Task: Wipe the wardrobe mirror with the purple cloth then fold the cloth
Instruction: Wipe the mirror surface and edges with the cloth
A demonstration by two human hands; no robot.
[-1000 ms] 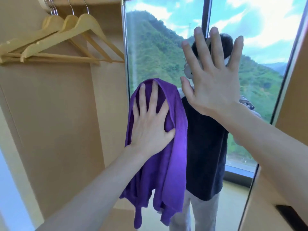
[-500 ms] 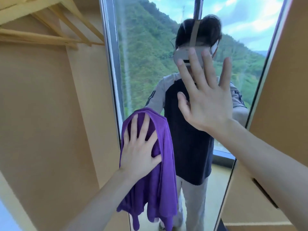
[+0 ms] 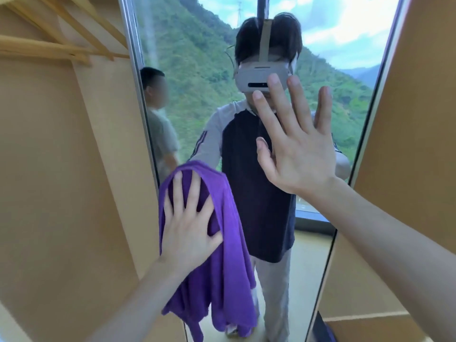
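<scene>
The wardrobe mirror [image 3: 197, 77] fills the centre of the frame as a tall pane in a thin metal frame, set between tan wooden panels at left and right. The left hand [image 3: 188, 230] sits in the lower centre, fingers straight and spread, palm pressing the purple cloth [image 3: 229, 280] flat against the glass close to the mirror's left edge. The cloth drapes over the fingertips at the top and hangs in loose folds below the wrist, down toward the bottom of the frame. The right hand [image 3: 296, 149] is higher, right of centre, released and flat with fingers spread and pointing up; the palm faces the glass, though whether it touches cannot be told. It holds nothing. The two hands are apart, the right one above and to the right of the cloth. In the reflection stands a person in a dark-and-grey top and pale trousers wearing a grey headset [image 3: 261, 77], with a second person in a grey shirt at the mirror's left edge, green hills and cloudy sky behind. Wooden hangers [image 3: 61, 48] show in the upper left of the frame, inside the open wardrobe.
</scene>
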